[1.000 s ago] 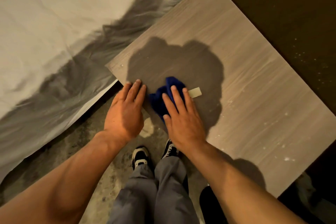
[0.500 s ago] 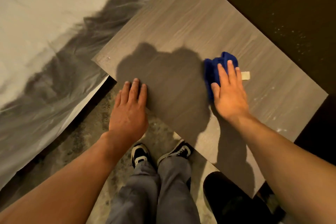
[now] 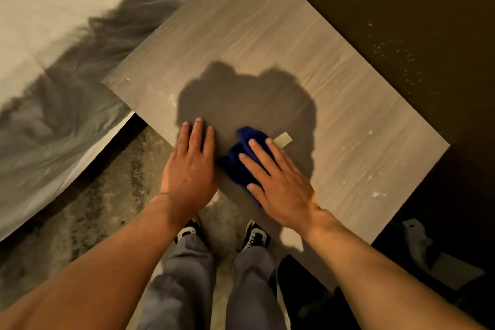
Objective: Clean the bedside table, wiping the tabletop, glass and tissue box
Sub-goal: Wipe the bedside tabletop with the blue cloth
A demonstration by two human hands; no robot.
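The grey wood-grain tabletop (image 3: 308, 56) of the bedside table fills the middle of the view. My right hand (image 3: 278, 182) lies flat on a bunched blue cloth (image 3: 242, 161) with a pale tag, pressing it onto the near part of the top. My left hand (image 3: 191, 166) rests palm-down on the table's near edge, just left of the cloth, fingers together and holding nothing. White specks dot the top near its right corner (image 3: 375, 193) and left corner. No glass or tissue box is in view.
A bed with a white sheet (image 3: 53, 35) runs along the table's left side. Mottled floor (image 3: 107, 209) and my two shoes lie below the near edge. Dark floor with pale specks (image 3: 401, 21) lies to the right. A pale object (image 3: 417, 244) sits at lower right.
My right hand has swept the blue cloth back from the right part of the tabletop to the near middle, beside my left hand. The left hand has stayed on the edge.
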